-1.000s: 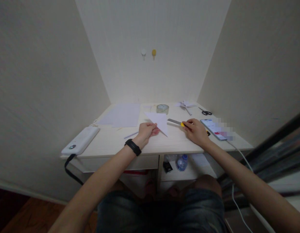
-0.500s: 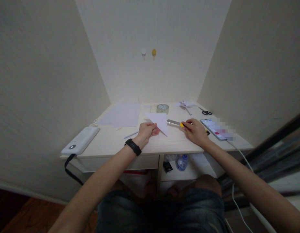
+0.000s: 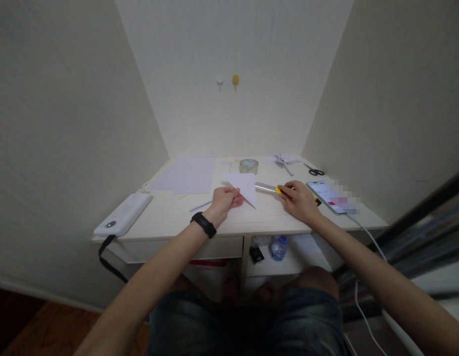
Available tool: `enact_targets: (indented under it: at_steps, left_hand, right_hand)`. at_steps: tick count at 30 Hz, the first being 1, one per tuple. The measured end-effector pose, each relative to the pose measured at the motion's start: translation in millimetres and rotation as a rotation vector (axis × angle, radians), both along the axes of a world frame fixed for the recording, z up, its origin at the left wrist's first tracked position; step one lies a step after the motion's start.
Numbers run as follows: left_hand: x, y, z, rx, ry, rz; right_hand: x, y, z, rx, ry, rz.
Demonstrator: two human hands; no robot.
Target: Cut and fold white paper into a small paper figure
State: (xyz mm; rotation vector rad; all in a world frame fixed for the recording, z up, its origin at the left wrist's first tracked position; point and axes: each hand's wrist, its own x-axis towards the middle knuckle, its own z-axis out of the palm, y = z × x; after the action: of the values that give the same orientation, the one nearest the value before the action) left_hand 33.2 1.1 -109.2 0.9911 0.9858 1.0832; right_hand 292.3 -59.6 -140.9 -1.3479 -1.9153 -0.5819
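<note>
Pinched in my left hand (image 3: 226,200) is a folded white paper triangle (image 3: 246,186), held just above the desk with one point toward me. My right hand (image 3: 297,199) grips a yellow-and-black utility knife (image 3: 278,190). Its long blade (image 3: 264,186) is extended and points left, the tip at or very near the paper's right edge; I cannot tell whether they touch. Beside my left hand a thin rolled paper stick (image 3: 201,205) lies on the desk.
White sheets (image 3: 192,175) lie back left, near a tape roll (image 3: 249,166). A paper pinwheel (image 3: 283,160), black-handled scissors (image 3: 315,172) and a phone (image 3: 326,197) with a cable are on the right. A white device (image 3: 123,215) sits at the left edge; a bottle (image 3: 279,248) stands on the shelf below.
The knife blade has shifted very slightly left toward the paper and tilted so that it catches more light. My left hand and the paper triangle stay almost still.
</note>
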Motion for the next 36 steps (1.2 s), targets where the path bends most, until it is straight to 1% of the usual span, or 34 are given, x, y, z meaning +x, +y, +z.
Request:
enact_targets:
  at_steps: [3,8,14,20,27,36]
  left_hand:
    - [0.0,-0.6,0.0,0.004,-0.012,0.004]
    - [0.3,-2.0,1.3,0.007,-0.016,0.017]
    - [0.4,-1.2,0.8,0.002,-0.009,0.026]
    - [0.9,2.0,-2.9,0.011,-0.03,-0.008]
    - [3.2,-0.7,-1.7,0.004,-0.037,0.025]
    - [2.5,-2.2,0.8,-0.012,-0.037,0.06]
  right_hand:
    - [-0.9,-0.5,0.1,0.0,-0.005,0.02]
    - [1.3,-0.3,-0.4,0.038,0.053,-0.018]
    - [1.8,0.1,-1.9,-0.008,0.026,-0.013]
    - [-2.5,-2.0,0.6,-0.025,-0.003,0.063]
    - [-1.3,-2.0,1.9,0.009,0.052,-0.011]
    - [-0.6,-2.3,1.9,0.017,0.037,-0.016]
